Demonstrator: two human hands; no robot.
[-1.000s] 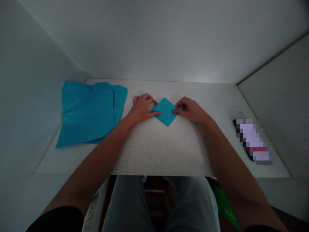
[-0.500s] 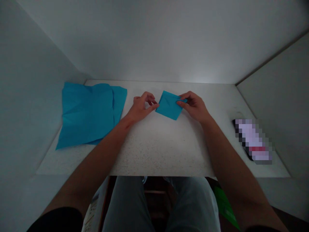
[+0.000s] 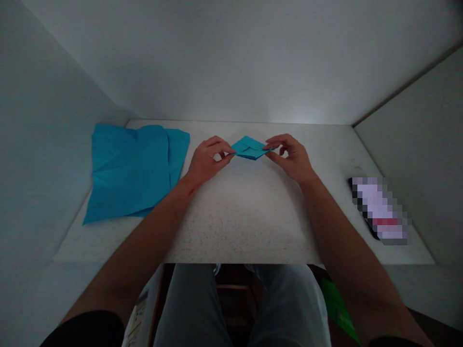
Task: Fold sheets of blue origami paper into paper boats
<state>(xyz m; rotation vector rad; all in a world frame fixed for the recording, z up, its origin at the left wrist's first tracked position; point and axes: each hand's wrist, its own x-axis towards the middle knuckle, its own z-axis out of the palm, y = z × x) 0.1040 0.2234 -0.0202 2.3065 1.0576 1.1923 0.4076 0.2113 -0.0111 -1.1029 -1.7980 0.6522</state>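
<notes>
A small folded piece of blue paper is held level between my two hands, over the back middle of the white table. Its layers show along the near edge, and a crease or flap crosses its top. My left hand pinches the left corner between thumb and fingers. At the right corner, my right hand grips the paper with the thumb below and the fingers above. Larger sheets of blue paper lie overlapped to the left, beyond my left forearm.
A phone, its screen blurred out, rests at the right of the white table. Walls close in the table at the back and sides. Below the front edge are my legs and a green object on the right.
The folded paper has tipped from facing me to nearly flat, so its near edge shows. My left fingers have closed on its left corner; my right hand stays at the right corner.
</notes>
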